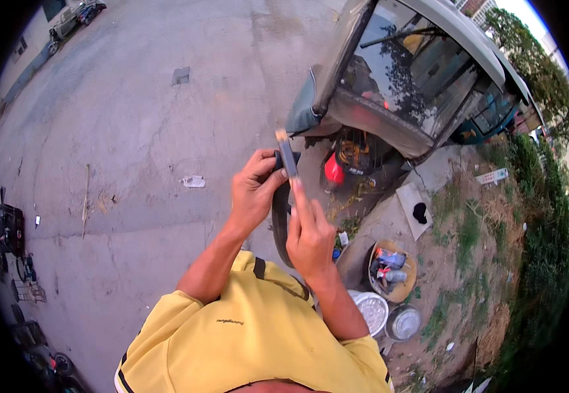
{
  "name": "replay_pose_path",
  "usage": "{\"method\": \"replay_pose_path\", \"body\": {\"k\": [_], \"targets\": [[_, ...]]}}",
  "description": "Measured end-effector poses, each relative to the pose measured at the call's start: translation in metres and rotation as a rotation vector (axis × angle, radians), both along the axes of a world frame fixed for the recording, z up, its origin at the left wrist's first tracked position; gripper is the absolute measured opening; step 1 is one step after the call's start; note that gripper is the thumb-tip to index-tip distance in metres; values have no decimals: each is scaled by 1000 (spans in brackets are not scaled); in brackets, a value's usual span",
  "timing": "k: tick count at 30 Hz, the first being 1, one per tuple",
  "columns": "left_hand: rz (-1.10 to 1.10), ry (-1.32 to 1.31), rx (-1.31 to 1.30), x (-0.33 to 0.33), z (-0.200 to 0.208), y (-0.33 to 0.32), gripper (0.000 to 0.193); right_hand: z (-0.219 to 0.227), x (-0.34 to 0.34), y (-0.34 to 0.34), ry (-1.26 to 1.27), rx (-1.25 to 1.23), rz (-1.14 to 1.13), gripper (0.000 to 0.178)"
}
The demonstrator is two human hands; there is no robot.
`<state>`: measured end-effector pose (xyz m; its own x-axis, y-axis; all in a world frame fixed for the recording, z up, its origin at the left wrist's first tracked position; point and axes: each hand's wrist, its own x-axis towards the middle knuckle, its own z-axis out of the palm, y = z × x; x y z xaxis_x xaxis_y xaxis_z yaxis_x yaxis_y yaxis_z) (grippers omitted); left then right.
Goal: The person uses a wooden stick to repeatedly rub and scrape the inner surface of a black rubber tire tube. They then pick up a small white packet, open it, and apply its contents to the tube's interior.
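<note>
My left hand is raised in front of my chest, its thumb and fingers closed on a dark, curved, rubber-like band that hangs down beside it. My right hand grips a flat grey bar with a pale orange far tip, its index finger stretched along the near end. The bar lies against or just over the band's upper end, close to my left thumb; I cannot tell whether they touch. The bar's tip is slightly blurred.
Ahead on the right stands a canopied vehicle with a red object below its cover. Near my right elbow are a tub of cans and bottles, a white bucket and a round metal container. A pale board lies beyond.
</note>
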<state>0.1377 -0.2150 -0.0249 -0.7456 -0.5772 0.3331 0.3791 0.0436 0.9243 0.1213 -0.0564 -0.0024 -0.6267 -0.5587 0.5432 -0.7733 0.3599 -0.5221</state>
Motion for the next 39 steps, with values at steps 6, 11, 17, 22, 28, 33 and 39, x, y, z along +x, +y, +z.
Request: {"method": "replay_pose_path", "body": {"k": [6, 11, 17, 22, 28, 33, 39], "targets": [[-31, 71, 71, -1, 6, -6, 17, 22, -15, -20, -95, -14, 11, 55], [-87, 73, 222, 1, 0, -7, 18, 22, -22, -16, -361, -259, 143, 49], [-20, 56, 221, -1, 1, -10, 18, 10, -6, 4, -71, -172, 117, 49], [18, 39, 2, -1, -1, -1, 17, 13, -5, -19, -2, -5, -20, 59], [58, 80, 26, -6, 1, -4, 16, -12, -2, -3, 105, 7, -14, 64], [29, 48, 66, -1, 5, -1, 16, 15, -20, -27, 91, -1, -2, 61], [41, 101, 131, -1, 11, -5, 16, -2, -8, 3, 102, -150, 55, 59]]}}
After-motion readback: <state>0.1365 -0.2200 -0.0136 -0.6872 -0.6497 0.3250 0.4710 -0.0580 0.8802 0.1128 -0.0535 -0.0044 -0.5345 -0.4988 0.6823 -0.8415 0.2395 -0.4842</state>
